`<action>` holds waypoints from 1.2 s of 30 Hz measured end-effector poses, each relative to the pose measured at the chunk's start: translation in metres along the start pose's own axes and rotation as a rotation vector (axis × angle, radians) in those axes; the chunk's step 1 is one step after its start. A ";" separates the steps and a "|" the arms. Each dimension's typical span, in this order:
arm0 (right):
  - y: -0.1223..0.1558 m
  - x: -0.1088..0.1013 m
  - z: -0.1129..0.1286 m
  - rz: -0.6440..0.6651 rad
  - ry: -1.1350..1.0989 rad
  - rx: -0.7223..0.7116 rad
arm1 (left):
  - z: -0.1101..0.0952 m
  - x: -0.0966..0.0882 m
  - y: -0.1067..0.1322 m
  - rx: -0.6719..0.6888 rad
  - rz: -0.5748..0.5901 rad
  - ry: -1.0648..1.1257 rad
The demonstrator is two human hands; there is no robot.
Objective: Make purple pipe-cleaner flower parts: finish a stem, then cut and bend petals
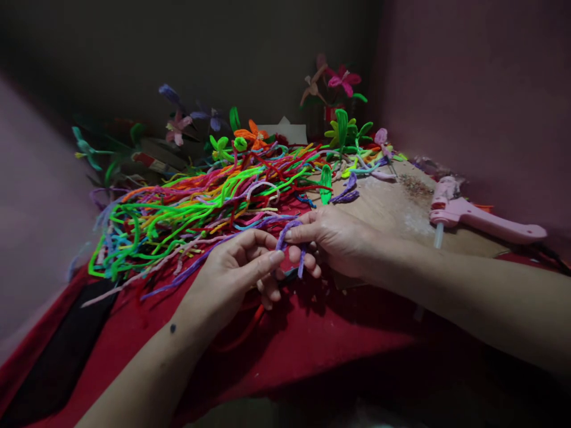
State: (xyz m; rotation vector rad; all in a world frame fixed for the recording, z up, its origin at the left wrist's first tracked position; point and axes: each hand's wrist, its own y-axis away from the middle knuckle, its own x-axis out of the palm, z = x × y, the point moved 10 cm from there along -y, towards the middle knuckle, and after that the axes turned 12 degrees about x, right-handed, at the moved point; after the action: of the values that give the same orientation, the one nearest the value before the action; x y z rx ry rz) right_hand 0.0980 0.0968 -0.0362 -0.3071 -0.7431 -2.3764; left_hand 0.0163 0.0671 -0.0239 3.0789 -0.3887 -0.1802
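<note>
Between my two hands a purple pipe cleaner (282, 235) is bent into a small loop, with one end hanging down. My left hand (247, 261) pinches it between thumb and forefinger at the loop's lower left. On the other side, my right hand (328, 238) grips the top of the bend, its fingers curled behind. Just beyond the hands spreads a big heap of colourful pipe cleaners (200, 205), in green, pink, orange, purple and red. A green pipe-cleaner leaf (326, 184) and a folded purple piece (347, 191) lie past my right hand.
A pink glue gun (486, 219) with a clear glue stick rests at the right on a brown board (379, 208). Pipe-cleaner flowers stand along the back, among them an orange one (253, 135) and a magenta one (343, 80). Red cloth (330, 333) covers the table.
</note>
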 end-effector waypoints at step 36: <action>0.008 0.007 0.013 0.070 -0.096 -0.148 | -0.019 -0.024 0.003 0.161 -0.277 -0.114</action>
State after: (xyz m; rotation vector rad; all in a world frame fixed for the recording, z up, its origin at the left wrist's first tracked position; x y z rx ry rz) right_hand 0.0981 0.0959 -0.0191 -0.5039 -0.5905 -2.3677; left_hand -0.0055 0.0701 -0.0025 3.2795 0.0256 -0.3485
